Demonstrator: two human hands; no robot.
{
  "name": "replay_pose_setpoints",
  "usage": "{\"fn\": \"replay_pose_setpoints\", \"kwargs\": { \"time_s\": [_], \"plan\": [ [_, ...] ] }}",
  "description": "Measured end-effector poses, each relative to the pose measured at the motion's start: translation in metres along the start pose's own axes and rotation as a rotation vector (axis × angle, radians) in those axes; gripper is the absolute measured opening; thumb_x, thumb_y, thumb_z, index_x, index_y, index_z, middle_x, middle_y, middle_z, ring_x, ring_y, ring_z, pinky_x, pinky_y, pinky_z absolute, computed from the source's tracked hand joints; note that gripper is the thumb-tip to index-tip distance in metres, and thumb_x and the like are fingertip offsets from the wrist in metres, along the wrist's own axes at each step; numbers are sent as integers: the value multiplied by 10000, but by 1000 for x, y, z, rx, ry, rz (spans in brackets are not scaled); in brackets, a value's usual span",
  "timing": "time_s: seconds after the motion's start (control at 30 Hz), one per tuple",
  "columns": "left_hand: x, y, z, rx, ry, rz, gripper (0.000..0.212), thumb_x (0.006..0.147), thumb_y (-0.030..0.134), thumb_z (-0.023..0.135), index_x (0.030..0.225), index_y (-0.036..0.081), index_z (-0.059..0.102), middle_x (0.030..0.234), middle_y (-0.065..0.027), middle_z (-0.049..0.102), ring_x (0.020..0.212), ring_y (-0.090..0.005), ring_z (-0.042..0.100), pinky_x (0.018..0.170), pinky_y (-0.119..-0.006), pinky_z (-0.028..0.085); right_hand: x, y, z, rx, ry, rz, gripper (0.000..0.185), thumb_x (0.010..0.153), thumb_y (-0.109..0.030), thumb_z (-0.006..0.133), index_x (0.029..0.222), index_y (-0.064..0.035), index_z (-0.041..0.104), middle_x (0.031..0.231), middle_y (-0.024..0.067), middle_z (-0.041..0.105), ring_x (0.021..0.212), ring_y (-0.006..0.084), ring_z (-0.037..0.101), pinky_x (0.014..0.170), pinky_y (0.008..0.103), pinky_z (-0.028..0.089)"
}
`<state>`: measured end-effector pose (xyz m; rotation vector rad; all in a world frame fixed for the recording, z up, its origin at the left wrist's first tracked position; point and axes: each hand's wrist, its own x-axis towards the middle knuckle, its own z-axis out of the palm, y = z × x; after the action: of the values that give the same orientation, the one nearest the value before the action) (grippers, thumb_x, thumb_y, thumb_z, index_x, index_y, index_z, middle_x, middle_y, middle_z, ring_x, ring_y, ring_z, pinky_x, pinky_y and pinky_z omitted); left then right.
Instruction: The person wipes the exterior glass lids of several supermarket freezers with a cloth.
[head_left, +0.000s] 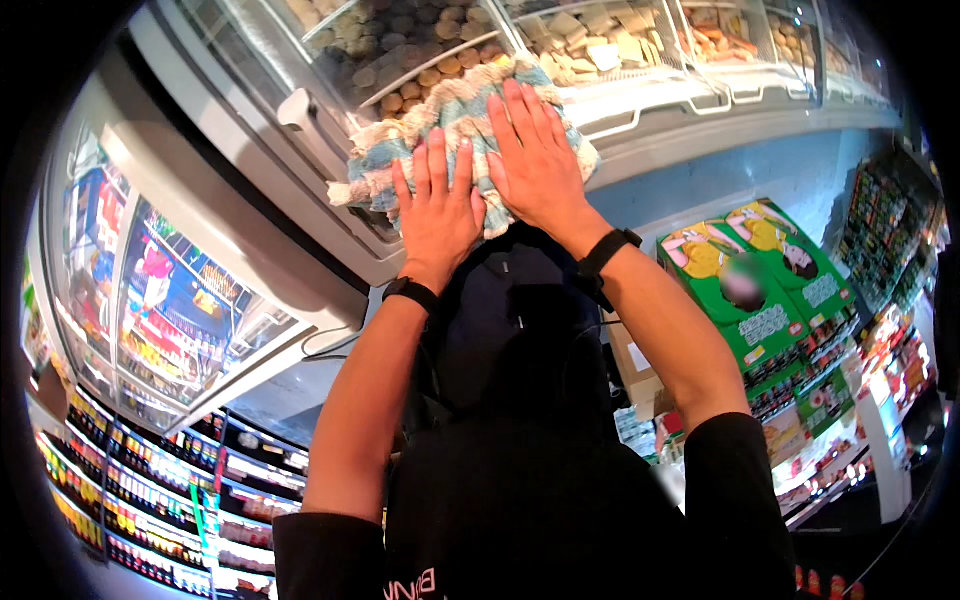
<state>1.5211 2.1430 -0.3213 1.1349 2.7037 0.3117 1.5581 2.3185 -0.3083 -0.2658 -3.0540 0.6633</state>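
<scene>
A blue and cream striped cloth (450, 112) lies spread over the near edge of a chest freezer's glass top. Flat on its left part is my left hand (439, 199), fingers spread. My right hand (536, 161) presses on the right part, a little farther forward, with its fingers closer together. Neither palm is visible, and no cloth is seen bunched in the fingers. Beneath the glass, round brown food balls (412, 90) show just past the cloth. Pale yellow cut pieces (600, 41) lie in the compartment to the right.
A grey handle (296, 109) juts up left of the cloth. Another glass-lidded freezer (187, 300) stands at the left, with stocked bottle shelves (142, 495) below it. White wire dividers (709, 105) line the freezer front. Green display boxes (757, 292) stand at the right.
</scene>
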Motion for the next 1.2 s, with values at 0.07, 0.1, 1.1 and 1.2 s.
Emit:
{"fn": "replay_pose_setpoints", "kwargs": {
  "time_s": [0.07, 0.1, 1.1, 1.2],
  "plan": [
    [6, -3, -3, -41, -14, 13, 695, 896, 294, 634, 1539, 123, 433, 1633, -195, 316, 1491, -376, 299, 1209, -628, 193, 3, 7, -3, -2, -26, -18, 707, 923, -299, 646, 1544, -58, 411, 1627, 159, 360, 1504, 319, 337, 1215, 462, 278],
    [9, -2, -2, -71, 8, 17, 689, 897, 302, 634, 1534, 123, 440, 1642, -204, 300, 1508, -378, 278, 1210, -633, 184, 8, 14, -2, -13, -48, -13, 715, 918, -307, 651, 1545, -60, 413, 1629, 158, 359, 1505, 317, 336, 1216, 461, 275],
    [362, -280, -132, 54, 297, -319, 760, 847, 340, 624, 1528, 66, 424, 1599, -232, 360, 1502, -398, 303, 1217, -604, 198, 517, -45, 16, -130, 283, -401, 568, 951, -312, 523, 1405, 29, 532, 1495, 222, 496, 1443, 351, 396, 1221, 486, 260],
    [379, -296, -141, 91, 323, -306, 721, 882, 330, 563, 1518, 24, 415, 1591, -257, 358, 1497, -396, 314, 1236, -557, 198, 539, -51, 18, -174, 321, -398, 554, 951, -301, 520, 1399, 25, 539, 1472, 222, 516, 1414, 355, 428, 1210, 492, 277]
  ]
}}
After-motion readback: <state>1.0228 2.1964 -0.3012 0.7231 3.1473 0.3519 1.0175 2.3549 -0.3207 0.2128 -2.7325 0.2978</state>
